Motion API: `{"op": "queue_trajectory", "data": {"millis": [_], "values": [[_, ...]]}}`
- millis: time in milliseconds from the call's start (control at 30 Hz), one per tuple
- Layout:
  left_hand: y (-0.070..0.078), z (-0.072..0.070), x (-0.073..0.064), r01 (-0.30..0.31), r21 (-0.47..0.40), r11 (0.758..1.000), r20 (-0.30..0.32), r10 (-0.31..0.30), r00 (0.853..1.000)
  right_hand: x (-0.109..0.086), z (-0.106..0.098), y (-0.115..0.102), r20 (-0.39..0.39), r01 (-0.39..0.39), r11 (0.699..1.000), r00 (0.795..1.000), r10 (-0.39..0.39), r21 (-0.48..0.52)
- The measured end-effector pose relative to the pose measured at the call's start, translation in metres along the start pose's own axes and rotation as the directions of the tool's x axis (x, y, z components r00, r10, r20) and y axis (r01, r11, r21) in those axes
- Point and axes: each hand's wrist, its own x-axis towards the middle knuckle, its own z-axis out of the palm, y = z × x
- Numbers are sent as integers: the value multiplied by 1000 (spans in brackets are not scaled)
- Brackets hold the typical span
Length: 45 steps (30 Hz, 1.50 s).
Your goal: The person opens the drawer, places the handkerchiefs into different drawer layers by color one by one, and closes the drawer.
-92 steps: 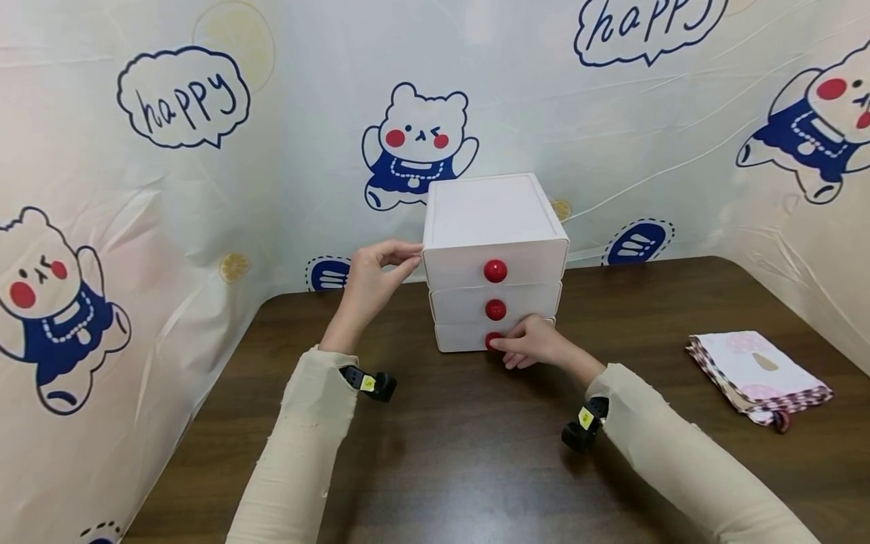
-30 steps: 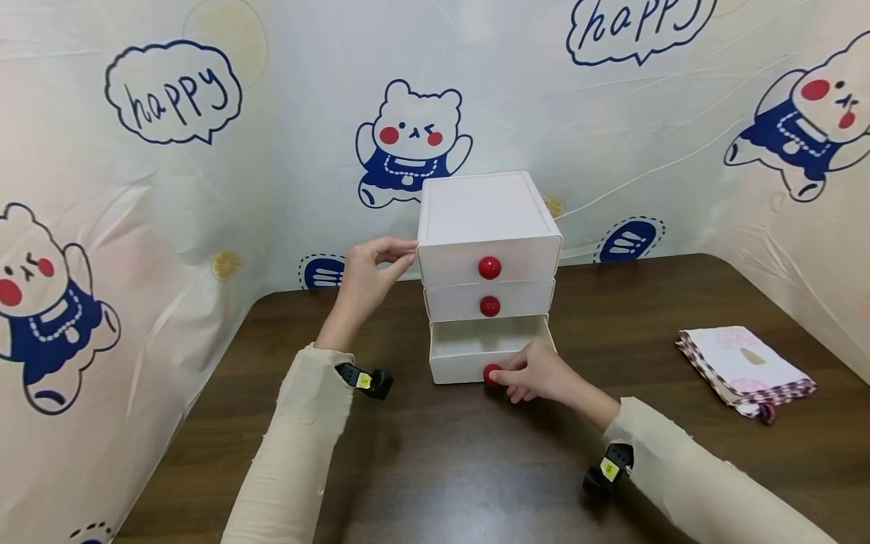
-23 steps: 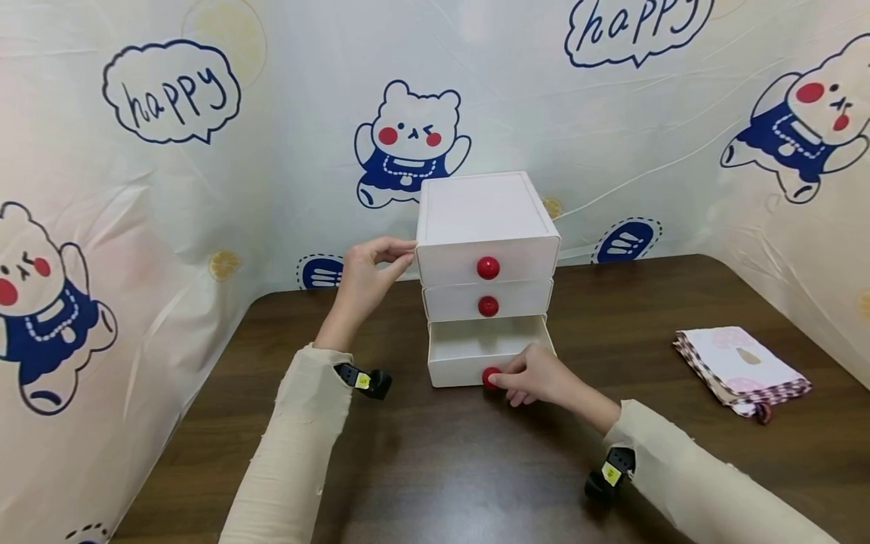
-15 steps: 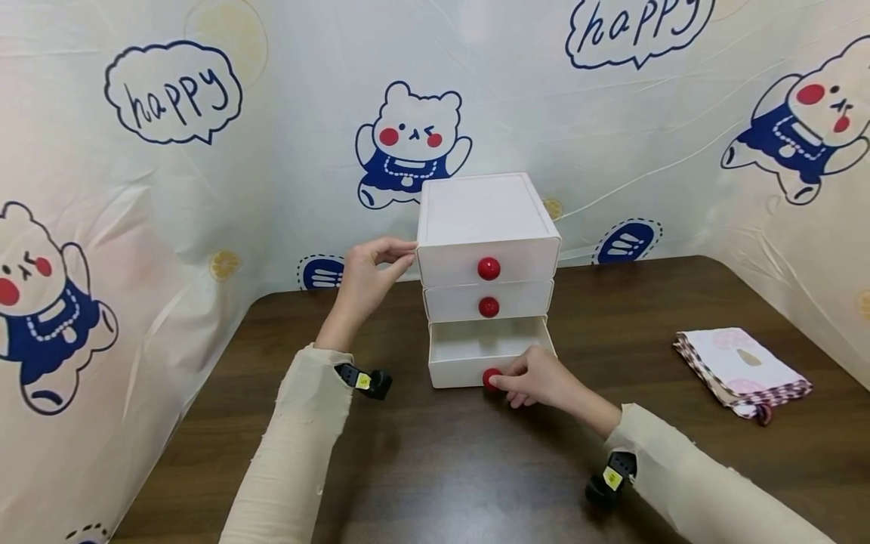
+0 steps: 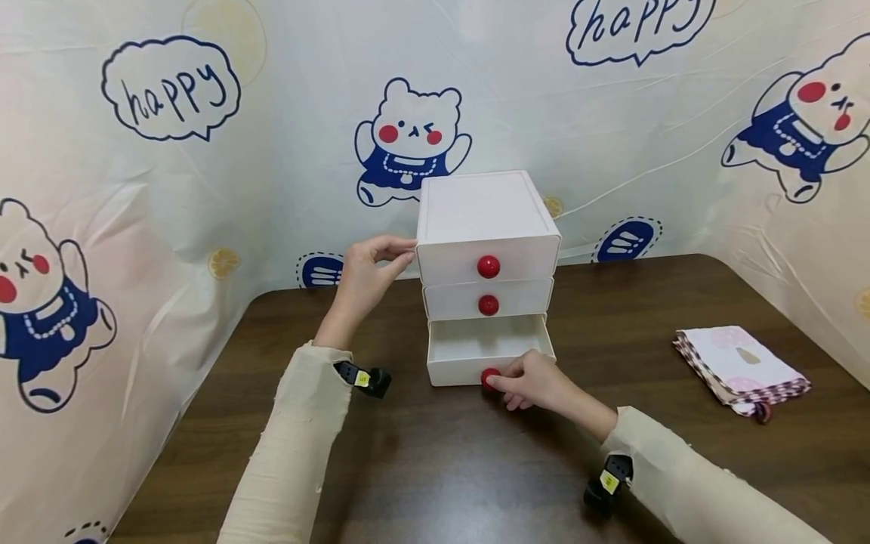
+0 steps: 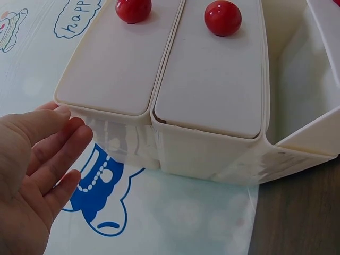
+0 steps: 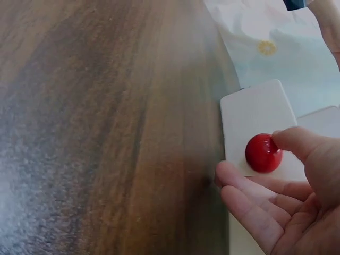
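A white box with three stacked drawers (image 5: 485, 261) stands at the table's back middle. Its bottom drawer (image 5: 455, 372) is pulled out, and the visible inside holds nothing. My right hand (image 5: 540, 381) holds that drawer's red knob (image 7: 263, 153) between thumb and fingers; the thumb tip touches the knob in the right wrist view. With fairly straight fingers, my left hand (image 5: 363, 279) touches the box's upper left front edge. The left wrist view shows the thumb and fingertips (image 6: 61, 111) at the corner of the top drawer (image 6: 114, 58). The upper two drawers are closed.
A folded cloth (image 5: 741, 366) with a checked border lies at the right of the brown wooden table (image 5: 435, 468). A printed curtain (image 5: 292, 151) with bears hangs close behind the box. Each wrist wears a black camera (image 5: 370, 381).
Since about three seconds ago, the right hand has drawn the bottom drawer out toward me by its knob. Over the last second the drawer barely moves. The left hand stays at the box edge.
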Motion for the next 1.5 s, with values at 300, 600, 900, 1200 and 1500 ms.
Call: {"op": "queue_trajectory", "data": {"millis": [300,600,900,1200,1500], "values": [[0,0,0,13,8,1000,13,-13,1000,0,0,2,33,11,999,999,-13,46],[2,-1,0,3,18,1000,5,-3,1000,-4,0,-1,21,35,999,999,-35,1],[2,-1,1,5,15,1000,9,-5,1000,-11,2,-2,23,57,998,998,-57,-25],[3,-1,1,15,2,1000,6,-15,1000,-18,1,-5,37,43,998,998,-42,-38],[0,0,0,15,5,1000,10,-15,1000,-27,3,-6,54,43,998,998,-40,-55]]}}
